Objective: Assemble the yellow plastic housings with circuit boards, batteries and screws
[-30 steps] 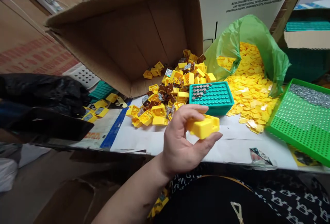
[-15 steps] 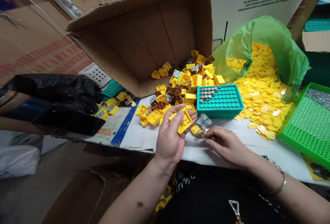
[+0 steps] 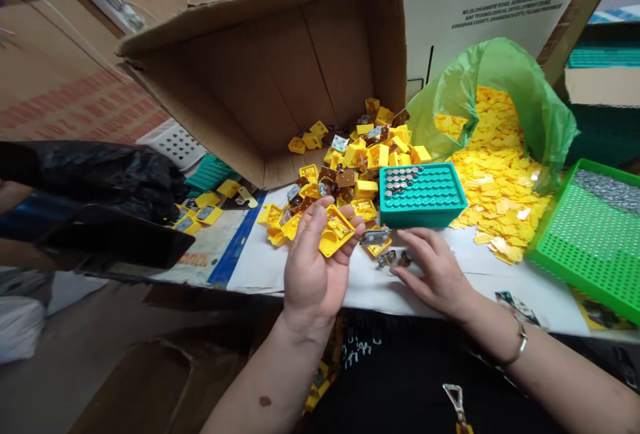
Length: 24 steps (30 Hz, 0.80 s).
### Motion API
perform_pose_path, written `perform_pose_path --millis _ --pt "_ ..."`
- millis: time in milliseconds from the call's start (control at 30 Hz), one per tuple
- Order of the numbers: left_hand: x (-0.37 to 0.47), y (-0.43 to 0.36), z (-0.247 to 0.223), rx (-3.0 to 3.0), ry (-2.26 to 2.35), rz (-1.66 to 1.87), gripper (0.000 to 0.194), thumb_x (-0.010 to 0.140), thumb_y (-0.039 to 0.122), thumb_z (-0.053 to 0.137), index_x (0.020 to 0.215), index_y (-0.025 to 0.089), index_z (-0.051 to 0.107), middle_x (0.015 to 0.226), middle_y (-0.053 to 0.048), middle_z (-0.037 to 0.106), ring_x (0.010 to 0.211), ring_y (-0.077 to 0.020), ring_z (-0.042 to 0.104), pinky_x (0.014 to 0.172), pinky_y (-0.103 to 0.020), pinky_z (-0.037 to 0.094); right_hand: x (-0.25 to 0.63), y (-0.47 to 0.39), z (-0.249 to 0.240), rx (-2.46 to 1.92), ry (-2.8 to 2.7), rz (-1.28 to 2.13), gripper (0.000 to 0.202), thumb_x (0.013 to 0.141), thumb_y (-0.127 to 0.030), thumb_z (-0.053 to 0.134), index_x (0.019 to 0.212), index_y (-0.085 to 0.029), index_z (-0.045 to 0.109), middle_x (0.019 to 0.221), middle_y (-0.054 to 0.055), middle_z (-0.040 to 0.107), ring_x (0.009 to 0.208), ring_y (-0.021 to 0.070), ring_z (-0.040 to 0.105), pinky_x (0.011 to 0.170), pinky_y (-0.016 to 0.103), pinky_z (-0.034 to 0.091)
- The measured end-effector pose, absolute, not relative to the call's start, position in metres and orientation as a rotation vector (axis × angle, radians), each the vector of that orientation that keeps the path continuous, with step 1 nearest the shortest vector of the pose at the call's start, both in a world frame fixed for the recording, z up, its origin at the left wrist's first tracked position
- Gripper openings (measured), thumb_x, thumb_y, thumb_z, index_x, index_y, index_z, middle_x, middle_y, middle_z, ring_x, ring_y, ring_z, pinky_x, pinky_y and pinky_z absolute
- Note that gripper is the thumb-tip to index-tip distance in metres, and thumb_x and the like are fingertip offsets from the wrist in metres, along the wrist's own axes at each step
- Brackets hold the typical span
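Observation:
My left hand point(image 3: 316, 267) is closed around a yellow plastic casing point(image 3: 336, 231), its open inside turned up toward me. To the right, my right hand point(image 3: 437, 274) hovers low over the white tabletop with thumb and fingers apart. Small dark parts point(image 3: 387, 259) lie by its fingertips, too blurred to name. A grey flat piece point(image 3: 375, 235) shows between the two hands, over another yellow casing point(image 3: 379, 247). Just behind stands a teal tray point(image 3: 423, 214) with rows of round hollows, some at its left filled with small silver round pieces.
Yellow casings and brown pieces point(image 3: 345, 177) spill from a tipped cardboard box point(image 3: 260, 81). A green bag point(image 3: 545, 101) pours out flat yellow pieces point(image 3: 505, 201). At right sits a green perforated basket point(image 3: 575, 241). A dark phone-like slab point(image 3: 117, 237) juts over the left side.
The right hand's fingers have spread from a pinch, and dark parts now lie by them. The grey piece has tilted lower. My left hand has turned the yellow casing more toward me.

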<state>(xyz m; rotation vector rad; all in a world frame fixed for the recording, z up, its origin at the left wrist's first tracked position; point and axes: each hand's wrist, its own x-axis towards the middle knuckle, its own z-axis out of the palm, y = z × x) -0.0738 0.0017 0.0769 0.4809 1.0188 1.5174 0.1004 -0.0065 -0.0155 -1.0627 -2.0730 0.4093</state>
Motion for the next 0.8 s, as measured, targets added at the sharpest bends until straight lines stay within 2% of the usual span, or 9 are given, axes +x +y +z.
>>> perform_pose_path --millis 100,133,233,300,433,500,600,700,800 --pt "-0.054 -0.007 0.076 0.428 0.901 1.38 0.022 0.08 0.034 0.056 0.097 0.021 0.055 0.084 -0.002 0.067 0.077 -0.0127 0.067 0.072 -0.024 0.054 0.103 -0.011 -0.015 -0.895 -2.051 0.439 0.067 0.075 -0.039 0.065 0.131 -0.02 0.034 0.123 0.015 0.047 0.114 0.0269 0.045 0.093 0.044 0.042" --pt "-0.047 -0.01 0.075 0.398 0.862 1.321 0.024 0.081 0.036 0.054 0.099 0.02 0.055 0.087 -0.003 0.067 0.081 -0.0141 0.066 0.075 -0.025 0.054 0.104 -0.012 -0.015 -0.865 -2.037 0.501 0.061 0.075 -0.04 0.064 0.127 -0.02 0.037 0.119 0.014 0.05 0.11 0.0262 0.048 0.091 0.043 0.044" --pt "-0.036 -0.016 0.07 0.31 0.802 1.195 0.026 0.084 0.037 0.049 0.102 0.018 0.054 0.097 -0.007 0.066 0.092 -0.0167 0.065 0.085 -0.03 0.051 0.107 -0.016 -0.014 -0.904 -1.991 0.674 0.021 0.084 -0.034 0.051 0.101 -0.02 0.053 0.091 0.008 0.061 0.086 0.0203 0.058 0.077 0.036 0.049" --pt "-0.037 -0.018 0.065 0.32 0.817 1.146 0.024 0.084 0.033 0.05 0.103 0.019 0.053 0.1 -0.007 0.065 0.094 -0.0168 0.064 0.088 -0.03 0.049 0.114 -0.021 -0.012 -0.982 -1.956 0.726 0.017 0.089 -0.029 0.042 0.085 -0.019 0.055 0.074 0.005 0.06 0.068 0.0153 0.057 0.065 0.029 0.049" --pt "-0.048 -0.024 0.048 0.489 0.868 0.859 0.03 0.082 0.04 0.053 0.102 0.017 0.053 0.094 -0.008 0.066 0.081 -0.017 0.066 0.074 -0.029 0.053 0.141 -0.034 -0.001 -1.222 -1.875 0.935 0.025 0.091 -0.03 0.041 0.074 -0.017 0.055 0.059 0.0 0.055 0.051 0.0093 0.049 0.046 0.019 0.042" --pt "-0.049 -0.027 0.039 0.61 0.873 0.643 0.037 0.08 0.048 0.053 0.098 0.016 0.055 0.086 -0.008 0.067 0.066 -0.0142 0.063 0.055 -0.023 0.052 0.159 -0.041 0.006 -1.352 -1.877 1.142 0.022 0.088 -0.035 0.047 0.079 -0.018 0.058 0.068 0.001 0.06 0.06 0.0111 0.055 0.053 0.02 0.046" --pt "-0.045 -0.029 0.028 0.806 0.889 0.415 0.045 0.075 0.056 0.055 0.093 0.014 0.058 0.074 -0.006 0.064 0.05 -0.0082 0.052 0.037 -0.015 0.035 0.181 -0.047 0.015 -1.454 -1.981 1.374 0.018 0.083 -0.034 0.052 0.092 -0.02 0.059 0.088 0.003 0.064 0.08 0.0151 0.06 0.071 0.026 0.05" --pt "-0.038 -0.027 0.024 0.864 0.924 0.429 0.049 0.074 0.058 0.054 0.095 0.015 0.058 0.074 -0.005 0.063 0.052 -0.0078 0.051 0.037 -0.015 0.032 0.192 -0.048 0.021 -1.556 -2.058 1.329 0.019 0.085 -0.032 0.047 0.094 -0.021 0.06 0.094 0.004 0.063 0.086 0.0165 0.059 0.078 0.029 0.048" --pt "-0.036 -0.026 0.024 0.753 0.91 0.539 0.048 0.075 0.056 0.056 0.102 0.016 0.055 0.08 -0.004 0.063 0.062 -0.0112 0.058 0.051 -0.021 0.046 0.196 -0.049 0.023 -1.686 -1.941 1.06 0.023 0.085 -0.035 0.046 0.094 -0.02 0.06 0.093 0.006 0.064 0.085 0.018 0.06 0.076 0.031 0.049"
